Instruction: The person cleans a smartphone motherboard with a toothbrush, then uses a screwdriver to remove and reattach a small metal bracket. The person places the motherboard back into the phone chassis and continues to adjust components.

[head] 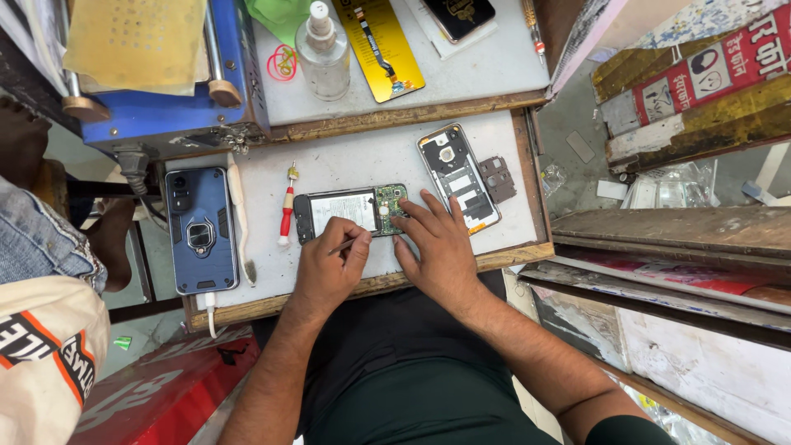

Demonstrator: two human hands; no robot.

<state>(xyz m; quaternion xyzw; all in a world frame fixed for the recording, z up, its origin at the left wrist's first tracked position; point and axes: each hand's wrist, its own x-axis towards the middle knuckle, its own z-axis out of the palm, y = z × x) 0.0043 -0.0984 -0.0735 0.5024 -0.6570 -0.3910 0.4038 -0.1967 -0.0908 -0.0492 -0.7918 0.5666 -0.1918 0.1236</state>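
Observation:
An opened phone (342, 213) lies on the small white work board (362, 161), its battery and green circuit board (388, 202) exposed. My left hand (328, 272) grips a thin metal tool (342, 245), whose tip sits at the phone's lower edge. My right hand (437, 247) rests on the board, fingertips touching the phone's circuit-board end. Just right of my right hand lie the phone's removed back frame (457, 175) and a small dark cover piece (497, 178).
A red-and-white screwdriver (286, 216), a brush (241, 216) and a blue cased phone (200, 231) lie to the left. Behind stand a clear bottle (323, 51), a yellow parts card (379, 45), a dark phone (458, 15) and a blue machine (173, 107). Another person's leg (37, 239) is at far left.

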